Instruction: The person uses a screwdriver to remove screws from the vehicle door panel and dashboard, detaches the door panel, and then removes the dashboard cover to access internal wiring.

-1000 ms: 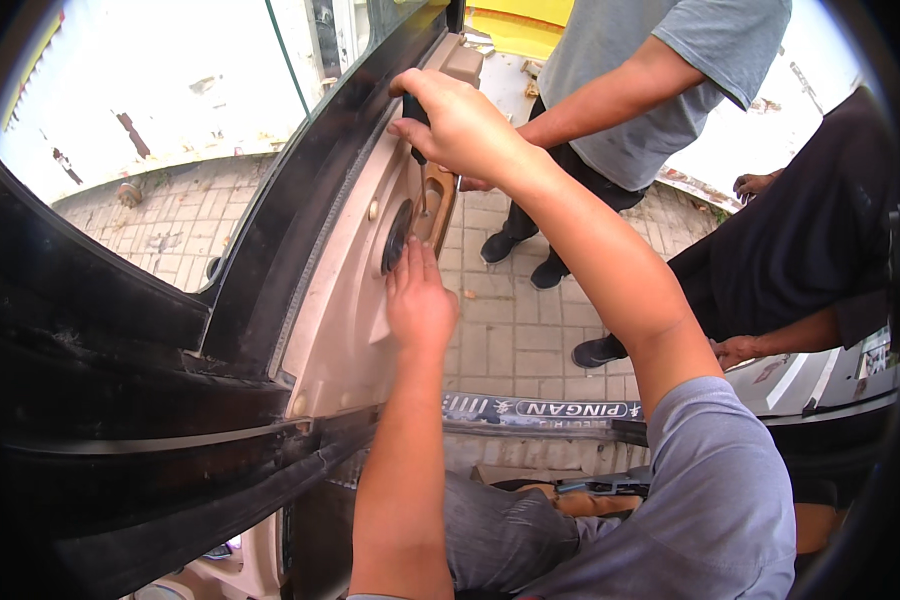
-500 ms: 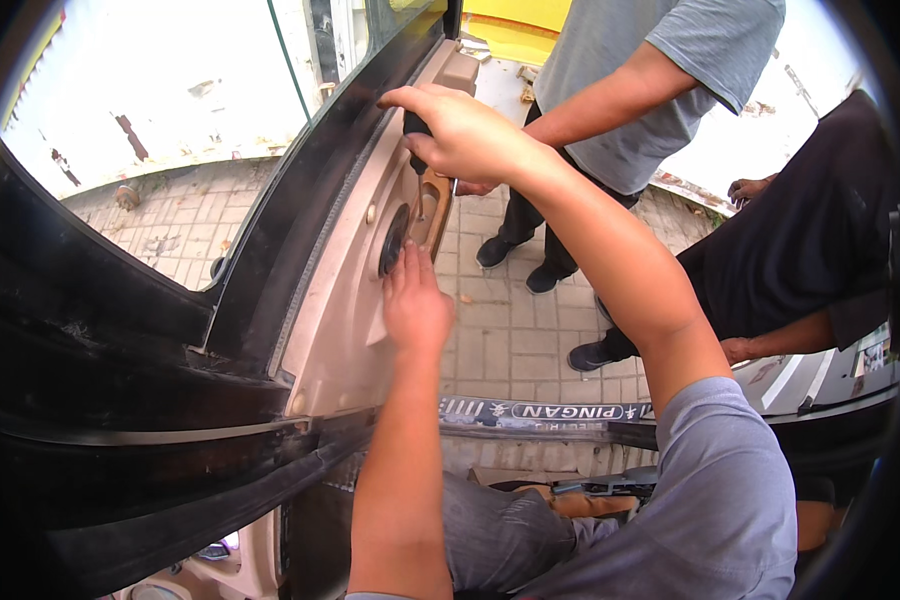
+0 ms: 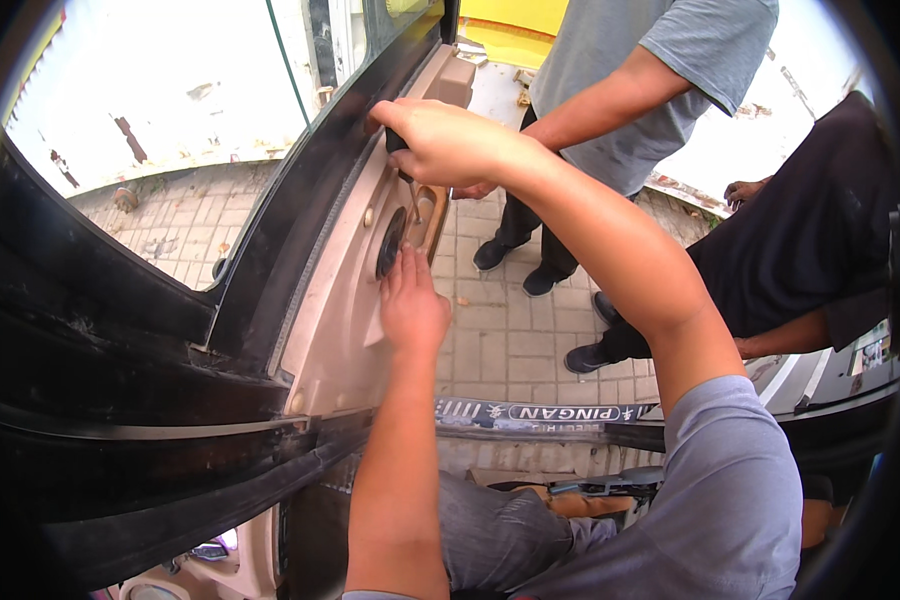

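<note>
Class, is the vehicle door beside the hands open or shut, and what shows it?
Open: the tan-lined door stands at an angle to the sill strip, with paving visible between them.

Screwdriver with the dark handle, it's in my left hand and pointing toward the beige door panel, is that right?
Not quite: the head view shows the dark-handled screwdriver in your right hand, pointing toward the beige door panel.
</note>
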A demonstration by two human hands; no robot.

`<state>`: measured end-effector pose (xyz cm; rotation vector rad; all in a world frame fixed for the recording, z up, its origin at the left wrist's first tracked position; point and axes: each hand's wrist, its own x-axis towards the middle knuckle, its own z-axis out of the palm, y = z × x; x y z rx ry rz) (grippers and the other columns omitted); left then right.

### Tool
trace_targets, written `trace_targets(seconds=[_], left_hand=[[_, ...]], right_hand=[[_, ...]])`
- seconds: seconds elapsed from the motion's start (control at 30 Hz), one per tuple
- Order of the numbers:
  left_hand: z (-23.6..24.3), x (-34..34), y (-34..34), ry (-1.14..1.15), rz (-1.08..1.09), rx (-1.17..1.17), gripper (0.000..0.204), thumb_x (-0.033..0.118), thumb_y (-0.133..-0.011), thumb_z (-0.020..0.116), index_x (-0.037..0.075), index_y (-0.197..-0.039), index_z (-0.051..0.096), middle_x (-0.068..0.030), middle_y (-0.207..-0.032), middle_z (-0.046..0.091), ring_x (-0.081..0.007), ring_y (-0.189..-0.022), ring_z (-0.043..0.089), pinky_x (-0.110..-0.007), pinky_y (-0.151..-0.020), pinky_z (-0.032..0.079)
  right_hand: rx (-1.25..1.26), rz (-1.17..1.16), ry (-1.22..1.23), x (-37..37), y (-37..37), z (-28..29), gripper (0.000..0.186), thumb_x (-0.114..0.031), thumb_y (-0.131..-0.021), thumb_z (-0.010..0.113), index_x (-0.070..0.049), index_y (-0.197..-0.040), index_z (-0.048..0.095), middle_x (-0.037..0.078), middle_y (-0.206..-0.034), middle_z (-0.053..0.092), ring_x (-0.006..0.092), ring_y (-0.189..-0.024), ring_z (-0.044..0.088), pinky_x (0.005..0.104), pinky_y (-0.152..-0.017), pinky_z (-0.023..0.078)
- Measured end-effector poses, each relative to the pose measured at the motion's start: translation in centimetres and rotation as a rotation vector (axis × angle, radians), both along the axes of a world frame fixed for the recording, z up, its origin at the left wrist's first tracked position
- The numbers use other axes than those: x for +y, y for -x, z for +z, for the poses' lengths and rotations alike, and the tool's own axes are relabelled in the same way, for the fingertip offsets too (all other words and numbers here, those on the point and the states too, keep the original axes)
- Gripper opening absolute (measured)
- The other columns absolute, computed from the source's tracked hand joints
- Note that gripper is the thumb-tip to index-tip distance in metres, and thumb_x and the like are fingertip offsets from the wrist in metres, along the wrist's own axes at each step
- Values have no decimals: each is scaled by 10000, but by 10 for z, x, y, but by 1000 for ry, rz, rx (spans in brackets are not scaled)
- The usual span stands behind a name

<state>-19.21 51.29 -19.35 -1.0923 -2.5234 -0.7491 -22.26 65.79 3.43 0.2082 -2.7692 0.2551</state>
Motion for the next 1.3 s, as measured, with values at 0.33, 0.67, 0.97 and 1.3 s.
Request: trace_targets(seconds=[0.33,0.67,0.97,1.3], left_hand=[[0,-3,0,9,9,-27,680,124,-703,639,-20,-1356,512,-162,-1478,456,-306,-1373,414,-416,-1158,312],[6,-3,0,5,-8,-88,668,127,-718,638,-16,-1358,510,-161,-1478,457,-301,-1379,407,-424,-1152,315],[6,1,-3,-5,-26,-115,684,139,-728,638,-3,-1381,497,-145,-1496,440,-295,-1388,396,-414,-1165,300],[8,-5,-2,17,-18,-140,703,162,-732,647,-1,-1395,483,-143,-1510,421,-282,-1408,368,-411,-1170,288]], right_hand=[[-334,-292,-230,-21,3,38,389,-310,-905,648,-2,-1138,598,217,-1133,634,344,-1104,626,438,-897,518],[-389,-188,-362,-20,14,47,357,-208,-844,677,-73,-1172,640,184,-1146,638,353,-1073,636,435,-887,530],[-23,50,-376,3,13,22,226,-285,-844,669,-81,-889,756,139,-911,738,330,-886,718,431,-770,571],[-418,-144,-392,-11,11,45,317,-271,-870,665,-68,-1113,686,175,-1111,675,342,-1056,652,424,-877,532]])
